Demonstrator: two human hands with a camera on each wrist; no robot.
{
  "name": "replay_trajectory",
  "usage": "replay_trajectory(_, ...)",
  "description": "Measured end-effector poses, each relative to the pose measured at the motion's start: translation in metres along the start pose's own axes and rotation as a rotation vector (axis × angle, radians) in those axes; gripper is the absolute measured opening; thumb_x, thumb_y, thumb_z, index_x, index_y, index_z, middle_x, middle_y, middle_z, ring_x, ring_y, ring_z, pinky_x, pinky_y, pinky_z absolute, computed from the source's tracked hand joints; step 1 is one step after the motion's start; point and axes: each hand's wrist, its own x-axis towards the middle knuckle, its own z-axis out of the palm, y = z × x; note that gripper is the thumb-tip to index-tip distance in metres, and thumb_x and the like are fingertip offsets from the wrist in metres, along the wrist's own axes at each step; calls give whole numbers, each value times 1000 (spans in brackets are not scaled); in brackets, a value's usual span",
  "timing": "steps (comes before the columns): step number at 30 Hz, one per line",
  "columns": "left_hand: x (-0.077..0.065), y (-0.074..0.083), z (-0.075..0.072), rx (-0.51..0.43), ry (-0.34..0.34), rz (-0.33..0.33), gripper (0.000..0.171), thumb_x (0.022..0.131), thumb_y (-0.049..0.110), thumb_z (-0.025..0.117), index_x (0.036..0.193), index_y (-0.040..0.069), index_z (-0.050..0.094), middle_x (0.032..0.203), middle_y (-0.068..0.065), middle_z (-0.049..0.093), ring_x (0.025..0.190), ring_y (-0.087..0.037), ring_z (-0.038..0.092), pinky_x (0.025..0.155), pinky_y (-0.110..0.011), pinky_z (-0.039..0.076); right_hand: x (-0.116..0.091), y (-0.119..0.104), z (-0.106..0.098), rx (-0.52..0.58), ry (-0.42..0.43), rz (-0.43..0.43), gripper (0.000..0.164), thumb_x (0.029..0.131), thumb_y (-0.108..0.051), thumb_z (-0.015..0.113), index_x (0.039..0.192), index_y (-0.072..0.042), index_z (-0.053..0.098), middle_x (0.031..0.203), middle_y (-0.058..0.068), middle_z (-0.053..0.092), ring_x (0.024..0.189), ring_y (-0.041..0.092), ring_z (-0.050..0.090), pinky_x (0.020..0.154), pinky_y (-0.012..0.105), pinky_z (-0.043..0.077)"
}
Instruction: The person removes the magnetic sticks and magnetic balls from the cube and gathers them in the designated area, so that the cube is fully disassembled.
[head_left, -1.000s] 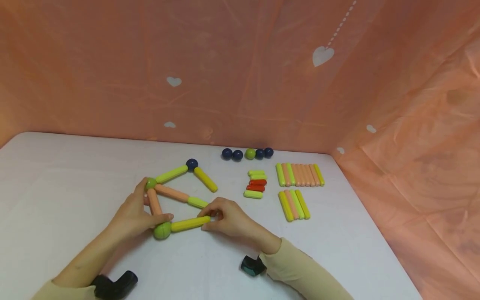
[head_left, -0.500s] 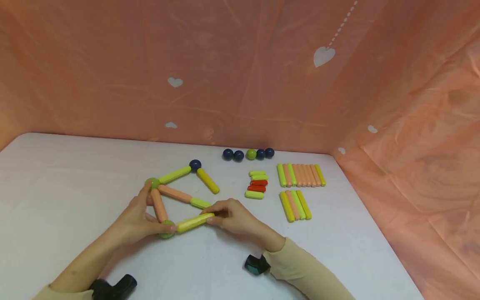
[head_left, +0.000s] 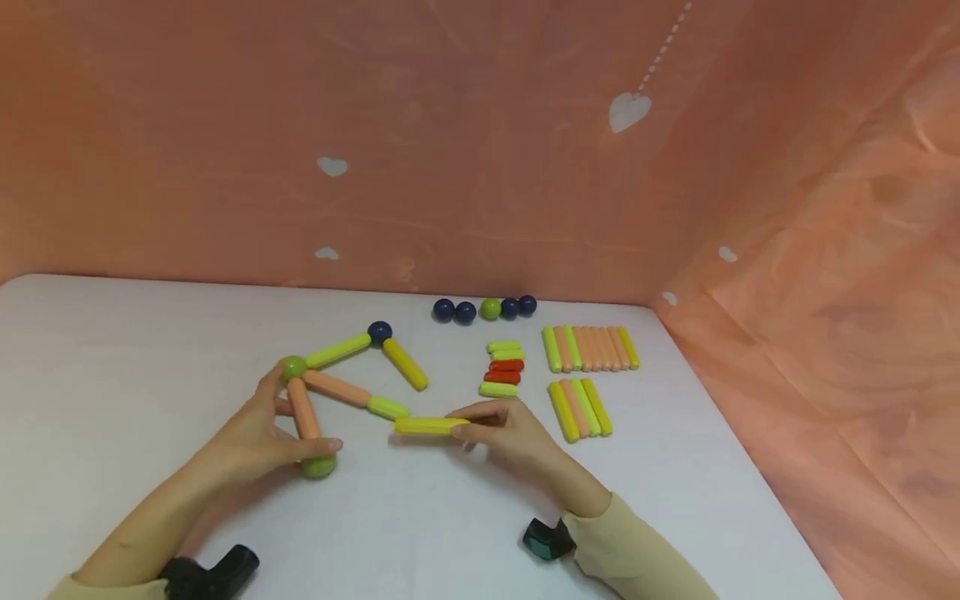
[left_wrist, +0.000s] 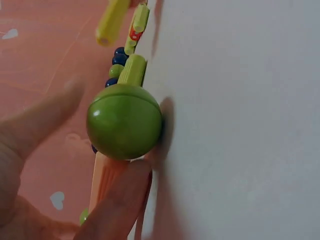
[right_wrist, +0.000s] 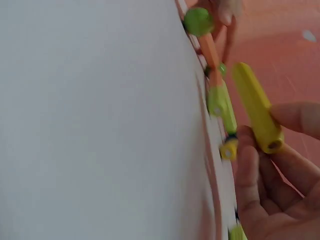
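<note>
My right hand (head_left: 517,437) pinches a yellow magnetic stick (head_left: 429,426), held slightly above the table near a lime stick's end. Its near end shows a round dot in the right wrist view. My left hand (head_left: 258,437) spans an orange stick (head_left: 303,408) with a green ball (head_left: 293,367) at its far end and another green ball (left_wrist: 124,122) at its near end. One finger touches the near ball; the blurred thumb hovers beside it, apart. From the far ball run a second orange stick (head_left: 337,388) ending in a lime stick (head_left: 387,407), and a lime stick (head_left: 339,351) reaching a blue ball (head_left: 379,332).
Another yellow stick (head_left: 406,364) joins the blue ball. Loose blue balls (head_left: 444,311) and a green one (head_left: 491,308) line the back edge. Short lime and red sticks (head_left: 506,366) lie mid-table. Two rows of long sticks (head_left: 591,348) lie right. Orange cloth (head_left: 480,167) hangs behind.
My right hand has drawn the yellow stick rightward, away from the near green ball, and turned it nearly level across the view. The left hand stays beside the balls.
</note>
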Motion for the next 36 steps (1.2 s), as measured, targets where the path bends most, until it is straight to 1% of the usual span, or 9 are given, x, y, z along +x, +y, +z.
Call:
replay_trajectory(3, 5, -4, -5, 45, 30, -19, 119, 84, 50, 69, 145, -14, -11, 124, -38, 48, 83, -25, 64, 80, -48, 50, -9, 7, -14, 68, 101, 17, 30, 88, -18, 69, 114, -3, 70, 89, 11, 72, 77, 17, 63, 68, 24, 41)
replay_trajectory(6, 10, -8, -10, 97, 109, -7, 100, 92, 43, 60, 144, -19, 2, 119, -39, 49, 93, -37, 60, 76, -48, 50, -19, 13, -28, 121, 237, 87, 32, 88, -16, 69, 116, -2, 69, 86, 6, 73, 77, 16, 63, 73, 26, 43)
replay_trajectory(11, 20, -17, -16, 134, 221, 29, 75, 96, 29, 56, 143, -16, 20, 121, -43, 43, 110, -56, 43, 86, -64, 40, -30, 17, -48, 139, 461, 164, 31, 86, -15, 70, 115, -3, 70, 85, -1, 71, 75, 12, 56, 61, 20, 40)
replay_trajectory(18, 26, -18, -14, 123, 229, 78, 59, 96, 21, 55, 142, -9, 32, 124, -45, 42, 114, -59, 39, 89, -68, 37, -43, 32, -79, 143, 650, 266, 41, 85, -28, 73, 121, -9, 67, 89, -5, 73, 78, 8, 57, 69, 20, 47)
replay_trajectory(21, 27, -16, -15, 119, 219, 78, 58, 96, 20, 54, 142, -8, 33, 125, -46, 40, 114, -59, 40, 87, -69, 37, -52, 32, -88, 169, 723, 308, 45, 86, -29, 71, 124, -6, 64, 110, -1, 70, 91, 6, 58, 80, 19, 49)
replay_trajectory(25, 29, -14, -15, 102, 219, 51, 55, 97, 19, 52, 143, -6, 33, 127, -47, 37, 115, -60, 39, 87, -69, 38, -62, 37, -97, 289, 776, 317, 47, 88, -23, 69, 129, 0, 59, 119, 0, 62, 94, 3, 59, 84, 17, 51)
replay_trajectory(29, 33, -15, -13, 84, 249, 39, 52, 99, 18, 49, 142, -6, 35, 126, -44, 40, 112, -56, 41, 86, -65, 40, -69, 44, -103, 388, 810, 311, 43, 88, -17, 69, 126, 1, 60, 95, -12, 69, 85, 1, 64, 78, 18, 53)
replay_trajectory(33, 36, -17, -11, 54, 280, 39, 48, 100, 17, 48, 139, -8, 38, 123, -40, 44, 102, -47, 51, 78, -50, 50, -74, 51, -108, 324, 817, 365, 34, 86, -21, 71, 117, -7, 69, 74, -15, 70, 74, 2, 63, 70, 19, 49)
replay_trajectory(36, 39, -17, -11, 45, 285, 38, 46, 100, 18, 48, 137, -7, 41, 124, -39, 45, 105, -49, 51, 82, -53, 49, -77, 54, -111, 205, 790, 420, 40, 86, -27, 72, 119, -6, 68, 72, -15, 68, 69, 4, 58, 65, 20, 46)
